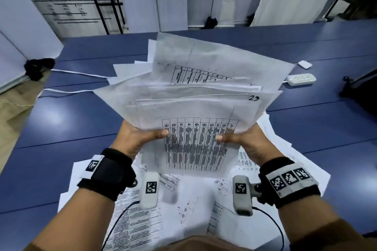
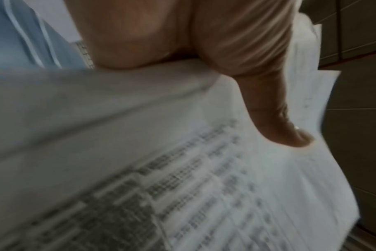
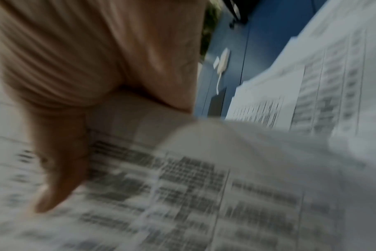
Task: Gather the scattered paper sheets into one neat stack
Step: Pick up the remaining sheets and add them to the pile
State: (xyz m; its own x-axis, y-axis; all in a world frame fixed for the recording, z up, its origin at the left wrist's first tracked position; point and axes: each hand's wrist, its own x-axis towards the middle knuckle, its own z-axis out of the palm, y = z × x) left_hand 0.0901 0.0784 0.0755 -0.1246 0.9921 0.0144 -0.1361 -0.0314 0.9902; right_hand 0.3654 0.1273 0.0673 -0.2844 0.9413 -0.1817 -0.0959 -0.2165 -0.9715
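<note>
while both thumbs pinched a fanned bundle of sheets (image 1: 195,96) above the counter (image 1: 81,128), left hand (image 1: 138,138) and right hand (image 1: 246,142) probably needed a looser grip to tap edges square; loose pages (image 1: 193,206) lay beneath.

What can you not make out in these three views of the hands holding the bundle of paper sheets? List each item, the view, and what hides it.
- Left hand fingers, head view: hidden behind the bundle of sheets; only the thumb shows.
- Right hand fingers, head view: likewise hidden.
- Printed table text, both wrist views: motion blur.
- Loose sheets on the blue table, head view: partly covered by forearms and bundle.
</note>
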